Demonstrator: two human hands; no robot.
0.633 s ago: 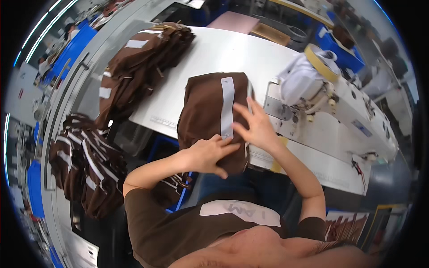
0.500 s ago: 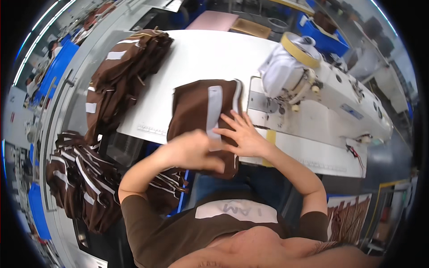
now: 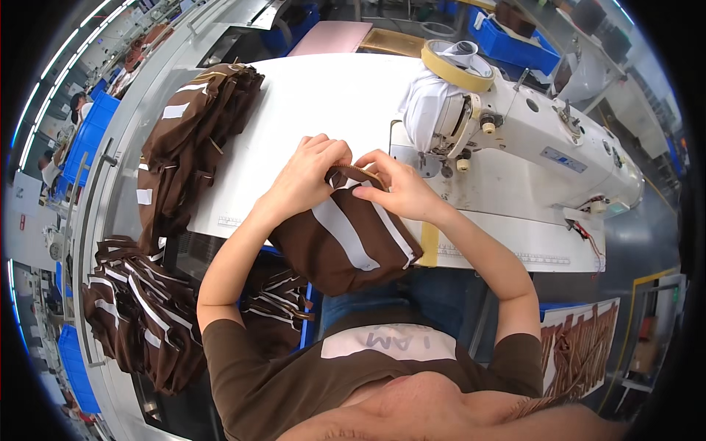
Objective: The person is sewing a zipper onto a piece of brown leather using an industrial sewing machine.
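Note:
A brown fabric piece (image 3: 305, 242) with white stripes hangs over the table's near edge, its far end lifted between my two hands. On its upper left corner my left hand (image 3: 309, 176) is closed, fingers curled over the edge. My right hand (image 3: 397, 187) pinches the upper right corner, thumb on the near side. Between the hands runs a curved, gold-brown toothed edge that looks like a zipper (image 3: 360, 173). Just right of my right hand stands a white sewing machine (image 3: 529, 125), with a white cloth (image 3: 425, 110) over its head end.
A pile of brown striped fabric (image 3: 187, 132) lies at the table's left, and another pile (image 3: 147, 316) hangs lower left. A roll of yellow tape (image 3: 460, 70) sits on the machine. Yellow tape (image 3: 429, 246) marks the white table (image 3: 316, 95) near its front edge.
The fabric lay flat with both hands over it; now its far end is raised and gripped at both corners. My left hand moved away from me, and the piece has turned and shifted nearer.

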